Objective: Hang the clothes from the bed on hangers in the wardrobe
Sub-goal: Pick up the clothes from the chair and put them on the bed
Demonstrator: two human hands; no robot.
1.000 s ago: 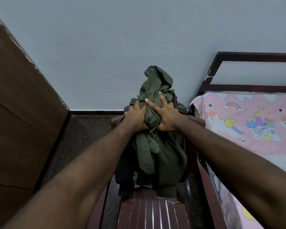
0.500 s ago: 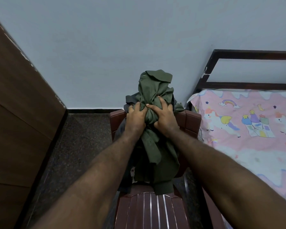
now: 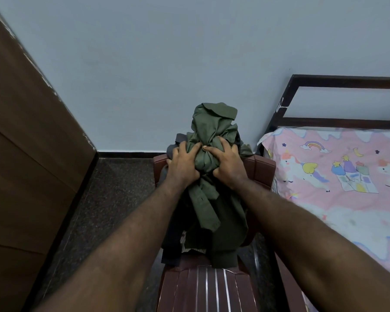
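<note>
The left hand (image 3: 182,168) and right hand (image 3: 229,168) grip the bunched green shirt (image 3: 212,129), fingers curled into its cloth. It is heaped on the chair (image 3: 260,167), over darker clothes (image 3: 169,246). Left of the fingers, open floor (image 3: 113,188) reaches the wardrobe (image 3: 32,154). The bed (image 3: 338,199) crowds the right, and the wall (image 3: 144,75) stands beyond.

We look down on a dark red plastic chair (image 3: 212,291) standing on the speckled floor (image 3: 117,199), with green and grey clothes (image 3: 221,221) heaped on it. Just beside it, a pink cartoon sheet (image 3: 324,203) covers the bed (image 3: 347,78).

2 hands (image 3: 183,168) (image 3: 229,167), 1 chair (image 3: 212,289), 1 bed (image 3: 338,206).
</note>
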